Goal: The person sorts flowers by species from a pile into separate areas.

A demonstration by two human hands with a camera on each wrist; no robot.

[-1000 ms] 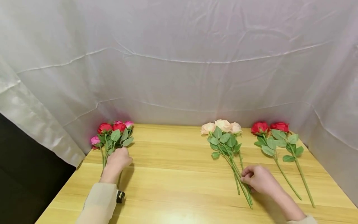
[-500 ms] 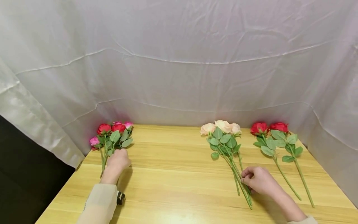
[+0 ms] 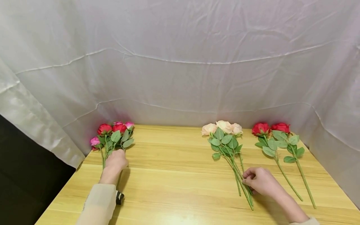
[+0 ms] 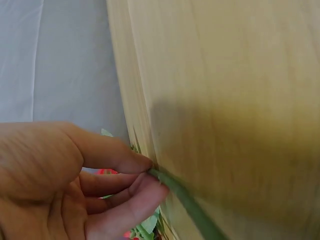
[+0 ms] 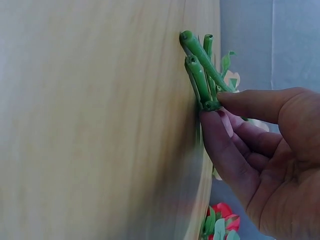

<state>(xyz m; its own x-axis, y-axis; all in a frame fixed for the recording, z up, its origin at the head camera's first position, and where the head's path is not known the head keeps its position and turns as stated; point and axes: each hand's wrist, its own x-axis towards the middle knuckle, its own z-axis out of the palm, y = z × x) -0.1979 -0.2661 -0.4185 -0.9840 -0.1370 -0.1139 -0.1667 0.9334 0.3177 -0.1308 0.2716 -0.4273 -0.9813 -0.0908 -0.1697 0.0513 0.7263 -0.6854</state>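
On the left of the head view, my left hand reaches over a bunch of red roses and pink roses. In the left wrist view, thumb and fingertips pinch one green rose stem. My right hand is at the lower stems of the pale peach roses, which lie with crossing stems. In the right wrist view, its thumb and finger pinch a stem end beside several other cut rose stems. The flower heads of the left bunch point to the back.
Two more red roses lie to the right of the right hand, their stems slanting toward the front. A pale grey curtain hangs behind the wooden table. A dark gap lies beyond the left table edge.
The left hand has shifted slightly to the left over the stems. My right hand and the roses by it have stayed in place.
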